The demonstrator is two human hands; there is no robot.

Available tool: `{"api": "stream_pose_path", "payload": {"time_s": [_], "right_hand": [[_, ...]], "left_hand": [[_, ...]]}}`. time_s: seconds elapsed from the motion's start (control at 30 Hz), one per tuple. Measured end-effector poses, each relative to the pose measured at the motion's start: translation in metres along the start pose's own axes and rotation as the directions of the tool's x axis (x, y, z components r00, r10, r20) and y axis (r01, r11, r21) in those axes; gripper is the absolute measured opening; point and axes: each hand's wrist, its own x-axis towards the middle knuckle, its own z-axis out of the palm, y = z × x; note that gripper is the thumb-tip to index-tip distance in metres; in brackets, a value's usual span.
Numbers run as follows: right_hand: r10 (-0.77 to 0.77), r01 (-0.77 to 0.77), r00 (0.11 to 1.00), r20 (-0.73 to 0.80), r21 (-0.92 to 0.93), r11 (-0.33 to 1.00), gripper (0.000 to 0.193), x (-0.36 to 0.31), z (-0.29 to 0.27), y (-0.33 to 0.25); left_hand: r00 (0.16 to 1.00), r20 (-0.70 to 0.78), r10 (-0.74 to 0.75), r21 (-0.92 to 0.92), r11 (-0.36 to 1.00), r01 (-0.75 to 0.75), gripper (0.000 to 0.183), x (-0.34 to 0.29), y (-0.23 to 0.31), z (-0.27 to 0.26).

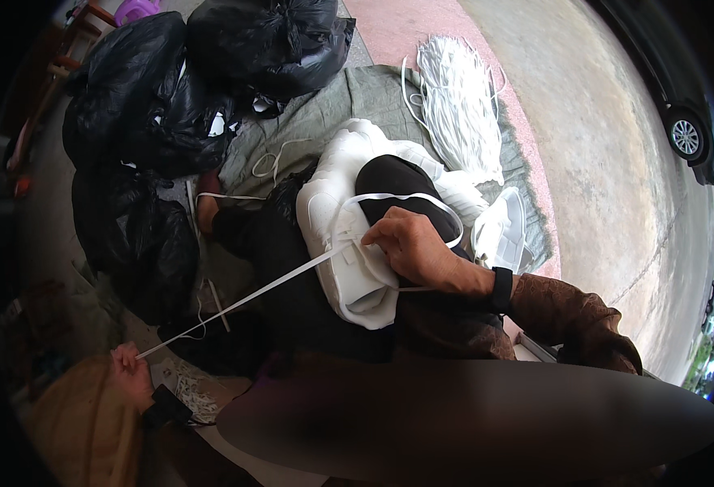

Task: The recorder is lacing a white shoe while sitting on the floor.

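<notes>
A white sneaker [342, 274] rests across my lap, its opening toward me. From its lacing area a flat white shoelace [247, 301] runs taut down to the lower left. Far out at that end, my left hand [132, 375] is closed on the lace. My right hand [410, 247] is at the shoe's lacing edge, thumb and fingers pinched on the shoe; the fingertips are partly hidden. Another length of lace [406, 196] loops over my dark-clothed knee [402, 177] and around past the right hand.
More white sneakers [355, 146] lie beyond, with another [501, 231] at the right. A thick bundle of white laces [458, 109] spreads on the grey-green cloth [365, 93]. Black plastic bags [142, 89] crowd the left and back. A parked car [681, 97] stands far right.
</notes>
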Motion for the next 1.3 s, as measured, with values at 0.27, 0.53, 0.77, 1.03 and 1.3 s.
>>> {"api": "stream_pose_path", "payload": {"time_s": [0.27, 0.53, 0.77, 1.03, 1.3], "right_hand": [[0.203, -0.199, 0.977, -0.058, 0.066, 0.978, 0.014, 0.012, 0.008, -0.014], [-0.247, 0.256, 0.965, 0.086, -0.123, 0.959, 0.023, 0.017, 0.022, -0.015], [0.072, -0.072, 0.996, 0.061, 0.004, 0.997, 0.022, 0.015, 0.015, -0.011], [0.079, -0.079, 0.996, 0.045, 0.001, 0.997, 0.023, 0.014, 0.015, -0.007], [0.077, -0.075, 0.994, 0.072, -0.034, 0.997, 0.027, 0.008, 0.010, -0.015]], "left_hand": [[0.963, 0.210, -0.168, 0.783, 0.618, -0.063, 0.008, -0.045, -0.223, 0.102], [0.942, 0.232, -0.243, 0.854, 0.514, -0.078, 0.006, -0.044, -0.299, 0.169], [0.943, 0.226, -0.246, 0.842, 0.536, -0.061, 0.015, -0.039, -0.314, 0.166], [0.978, 0.168, -0.123, 0.755, 0.654, -0.048, 0.025, -0.044, -0.339, 0.162], [0.807, 0.590, -0.007, 0.805, 0.082, -0.588, 0.030, -0.051, -0.343, 0.171]]}}
